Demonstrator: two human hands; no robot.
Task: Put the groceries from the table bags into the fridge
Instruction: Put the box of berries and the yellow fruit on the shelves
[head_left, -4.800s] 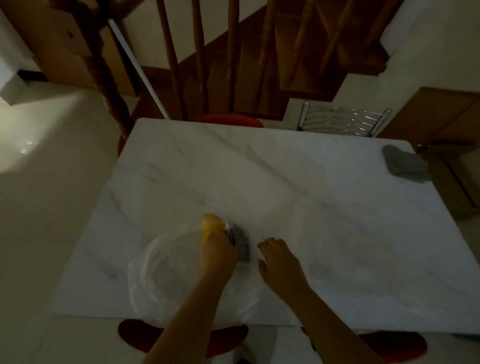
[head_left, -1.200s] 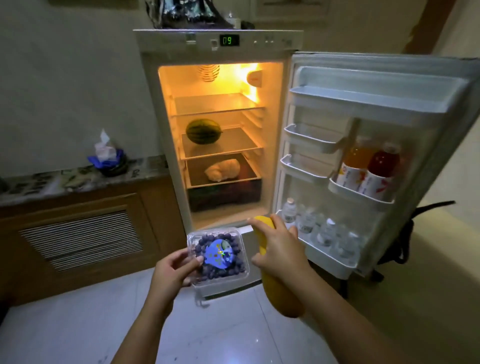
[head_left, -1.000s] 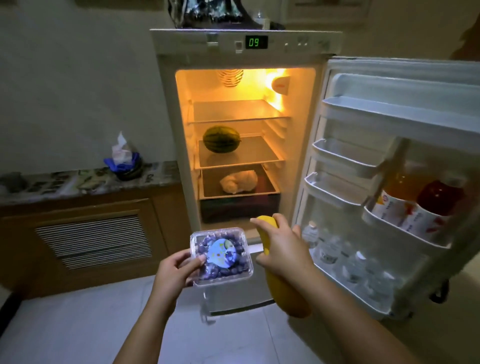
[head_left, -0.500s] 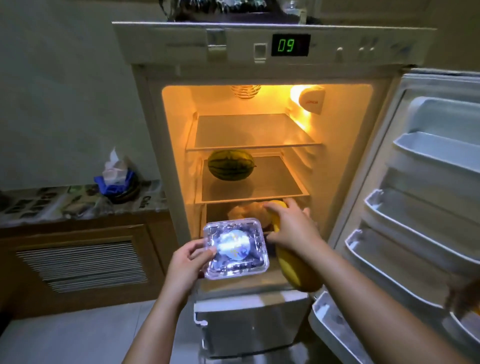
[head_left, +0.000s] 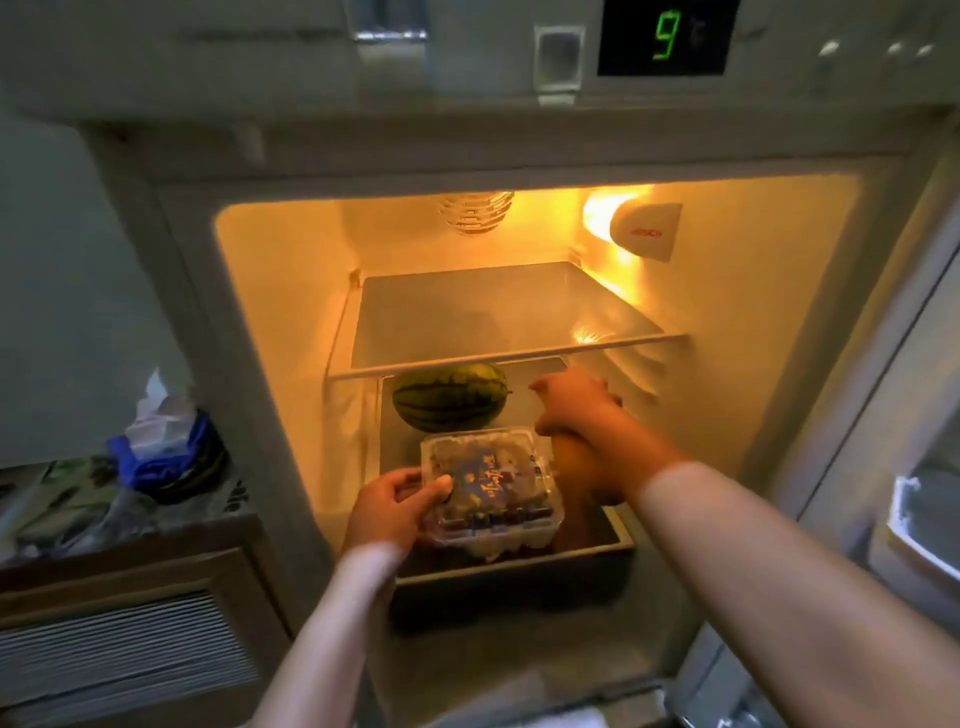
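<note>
Both hands reach into the open fridge (head_left: 270, 291), whose inside glows yellow under a lamp (head_left: 613, 218) at the upper right. The left hand (head_left: 387, 506) grips a clear plastic box of blueberries (head_left: 491, 491) by its near left corner, thumb on the lid and fingers underneath, holding the box level at the front of the fridge, above the dark drawer (head_left: 511, 582) at the bottom. The lid carries a blue label. The right hand (head_left: 574, 402) is closed around a yellow fruit (head_left: 582, 470), its fist reaching in under the top glass shelf (head_left: 493, 312) and over the second shelf, while the fruit's lower end hangs down just beside the box's right edge. A small striped watermelon (head_left: 449, 397) lies on the second shelf, behind the box and just left of the right hand. The top shelf is bare glass. Above the opening, a green digit 9 shows on the display (head_left: 667, 36). To the left of the fridge, a worktop (head_left: 67, 514) carries a dark bowl holding blue and white crumpled wrapping (head_left: 166, 452). At the right edge, part of the open door (head_left: 919, 493) is visible.
</note>
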